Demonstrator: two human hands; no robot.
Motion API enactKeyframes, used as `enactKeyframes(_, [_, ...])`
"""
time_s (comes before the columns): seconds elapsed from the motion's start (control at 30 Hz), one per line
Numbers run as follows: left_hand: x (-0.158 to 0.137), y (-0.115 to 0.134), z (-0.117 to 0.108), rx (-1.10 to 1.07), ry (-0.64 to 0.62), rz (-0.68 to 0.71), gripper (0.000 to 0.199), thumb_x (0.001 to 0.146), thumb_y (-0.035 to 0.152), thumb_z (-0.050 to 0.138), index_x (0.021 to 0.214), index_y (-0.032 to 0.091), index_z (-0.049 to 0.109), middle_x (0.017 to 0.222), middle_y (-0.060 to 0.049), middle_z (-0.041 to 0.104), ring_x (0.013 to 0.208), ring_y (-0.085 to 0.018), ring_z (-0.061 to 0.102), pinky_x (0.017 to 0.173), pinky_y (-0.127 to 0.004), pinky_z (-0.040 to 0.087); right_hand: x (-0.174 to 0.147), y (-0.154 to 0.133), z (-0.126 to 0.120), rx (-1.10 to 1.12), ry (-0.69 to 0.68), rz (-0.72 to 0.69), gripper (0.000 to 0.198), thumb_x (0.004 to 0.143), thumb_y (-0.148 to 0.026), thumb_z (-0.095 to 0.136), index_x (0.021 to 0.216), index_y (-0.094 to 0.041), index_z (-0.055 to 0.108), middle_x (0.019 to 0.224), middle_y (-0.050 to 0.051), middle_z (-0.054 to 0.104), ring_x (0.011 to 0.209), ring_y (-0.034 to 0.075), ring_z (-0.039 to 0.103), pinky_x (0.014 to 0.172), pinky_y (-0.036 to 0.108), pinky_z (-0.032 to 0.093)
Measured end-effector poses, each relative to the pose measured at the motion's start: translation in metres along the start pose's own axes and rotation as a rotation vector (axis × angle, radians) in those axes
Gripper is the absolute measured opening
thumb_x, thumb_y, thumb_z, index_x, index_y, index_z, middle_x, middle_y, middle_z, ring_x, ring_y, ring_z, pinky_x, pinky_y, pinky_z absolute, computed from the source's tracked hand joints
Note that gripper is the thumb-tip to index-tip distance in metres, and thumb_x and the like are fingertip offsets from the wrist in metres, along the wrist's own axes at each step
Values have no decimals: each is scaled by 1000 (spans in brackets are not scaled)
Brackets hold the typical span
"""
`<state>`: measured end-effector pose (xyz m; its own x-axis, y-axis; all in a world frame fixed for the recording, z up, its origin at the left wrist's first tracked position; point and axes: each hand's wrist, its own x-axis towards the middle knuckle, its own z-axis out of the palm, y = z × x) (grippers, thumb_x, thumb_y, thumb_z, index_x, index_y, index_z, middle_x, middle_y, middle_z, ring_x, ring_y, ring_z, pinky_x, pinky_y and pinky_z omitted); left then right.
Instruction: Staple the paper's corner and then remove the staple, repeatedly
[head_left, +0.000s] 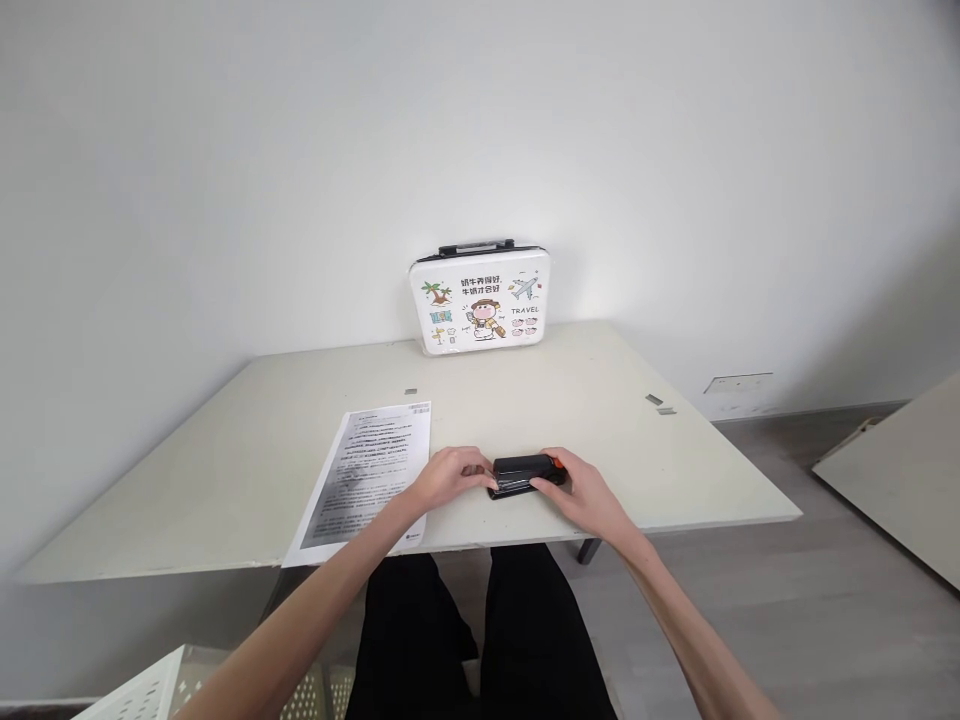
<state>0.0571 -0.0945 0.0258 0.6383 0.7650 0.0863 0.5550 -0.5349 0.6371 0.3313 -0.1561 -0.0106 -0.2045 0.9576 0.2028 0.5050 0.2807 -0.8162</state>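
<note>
A black stapler (517,470) with an orange spot at its right end lies on the table near the front edge. It seems to be opened out, with a shiny metal strip along its length. My right hand (581,490) grips the stapler's right end, thumb on the near side and fingers on the far side. At its left end, my left hand (450,478) is closed, with thumb and fingertips pinched against the stapler; any small piece between them is too small to make out. Left of that hand lies a printed sheet of paper (367,465), partly under my left forearm.
Small grey strips that look like staples lie on the table (300,400): one strip (410,391) beyond the paper, others (654,399) at the right. A white cartoon-printed case (480,300) leans against the wall. A white perforated basket (161,690) stands below left.
</note>
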Motion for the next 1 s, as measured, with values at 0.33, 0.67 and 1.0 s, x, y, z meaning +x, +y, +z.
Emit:
enactKeyframes(0.33, [-3, 4, 3, 42, 22, 1, 39, 92, 61, 65, 89, 24, 77, 85, -1, 71, 72, -17, 62, 65, -27, 43, 0, 2, 1, 32, 15, -20, 41, 97, -55, 57, 124, -25, 60, 125, 9, 70, 112, 27, 67, 92, 39, 55])
enactKeyframes(0.67, [11, -52, -64, 432, 164, -163, 31, 91, 57, 67, 103, 29, 75, 95, -1, 74, 84, -20, 67, 77, -29, 51, -1, -5, 0, 69, 18, 65, 38, 93, -57, 61, 118, -28, 63, 119, 8, 72, 105, 28, 69, 83, 39, 59])
enactKeyframes(1.0, [57, -143, -111, 658, 405, -553, 25, 97, 31, 57, 113, 23, 73, 118, -14, 65, 117, -34, 58, 100, -46, 45, 0, -6, 2, 80, 7, 132, 42, 94, -59, 60, 121, -28, 63, 121, 10, 71, 107, 30, 68, 82, 40, 60])
